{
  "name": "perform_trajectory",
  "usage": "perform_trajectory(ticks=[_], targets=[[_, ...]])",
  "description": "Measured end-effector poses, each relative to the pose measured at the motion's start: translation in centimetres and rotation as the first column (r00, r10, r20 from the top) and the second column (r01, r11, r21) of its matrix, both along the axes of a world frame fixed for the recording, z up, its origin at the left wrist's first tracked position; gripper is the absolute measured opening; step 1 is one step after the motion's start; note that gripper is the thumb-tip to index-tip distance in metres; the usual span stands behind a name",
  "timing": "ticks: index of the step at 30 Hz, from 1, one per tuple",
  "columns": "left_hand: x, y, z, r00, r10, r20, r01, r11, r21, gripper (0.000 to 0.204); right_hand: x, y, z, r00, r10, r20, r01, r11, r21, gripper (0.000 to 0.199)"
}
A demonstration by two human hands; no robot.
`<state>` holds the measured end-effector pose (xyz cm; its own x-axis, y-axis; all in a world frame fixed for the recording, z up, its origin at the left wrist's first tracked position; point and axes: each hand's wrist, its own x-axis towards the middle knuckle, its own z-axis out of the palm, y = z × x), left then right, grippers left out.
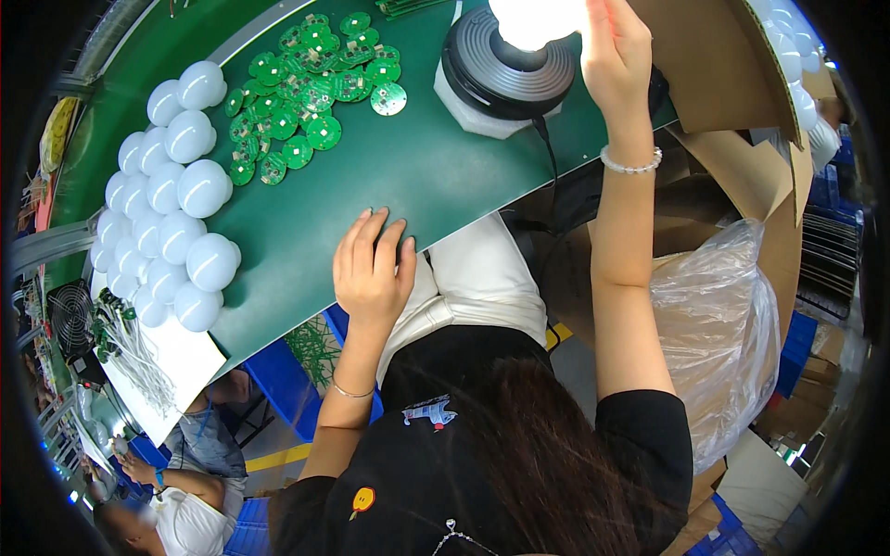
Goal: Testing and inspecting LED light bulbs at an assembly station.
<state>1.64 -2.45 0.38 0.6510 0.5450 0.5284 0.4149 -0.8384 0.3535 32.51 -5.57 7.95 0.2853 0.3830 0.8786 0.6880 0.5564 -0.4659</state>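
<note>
- Widest of all, here's the dark green flat tabletop [306, 241], curving across the view.
- Over on the far right, an open brown cardboard box [714, 60] rises beside it, and below that hangs a crumpled clear plastic bag [728, 324].
- On the left, look at this crowd of glossy white round bulbs [165, 188], packed side by side!
- Next along, a loose heap of small round green circuit boards [315, 93], with 1 paler disc at its right edge.
- Top centre, a black round ribbed base [473, 69] sits on a white foam block [487, 123].
- The left hand [374, 269] rests at the table's near edge, fingers loosely stretched, holding nothing.
- The right hand [616, 56] is up at the base, fingers beside the bulb; glare and the frame edge hide the tips, so I can't tell how tightly they close.
- And there it glows: 1 brilliant white lit bulb [536, 18], right above the base's centre!
</note>
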Motion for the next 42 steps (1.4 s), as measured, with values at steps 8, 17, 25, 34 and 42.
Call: perform_trajectory(ticks=[8,17,25,34,42], targets=[[0.3,0.0,-0.2,1.000,-0.008,0.003,0.008,0.999,0.036,0.019,-3.1,-2.6,5.2,0.975,-0.188,0.121,0.223,0.836,-0.501,0.058],[0.4,0.1,-0.2,1.000,-0.011,0.019,0.010,0.999,0.049,0.017,-2.2,-3.5,4.1,0.958,-0.199,0.206,0.281,0.795,-0.538,0.059],[0.4,0.1,-0.3,1.000,-0.015,0.023,0.014,0.998,0.055,0.017,0.1,-3.3,2.5,0.915,-0.170,0.366,0.349,0.788,-0.507,0.057],[0.3,0.1,-0.2,0.999,-0.018,0.027,0.018,1.000,0.021,0.019,-2.7,-3.0,4.8,0.978,-0.177,0.113,0.210,0.801,-0.560,0.061],[0.2,-0.1,-0.5,1.000,-0.006,0.030,0.005,1.000,0.023,0.019,-2.9,-2.6,4.8,0.985,-0.160,0.063,0.168,0.815,-0.555,0.066]])
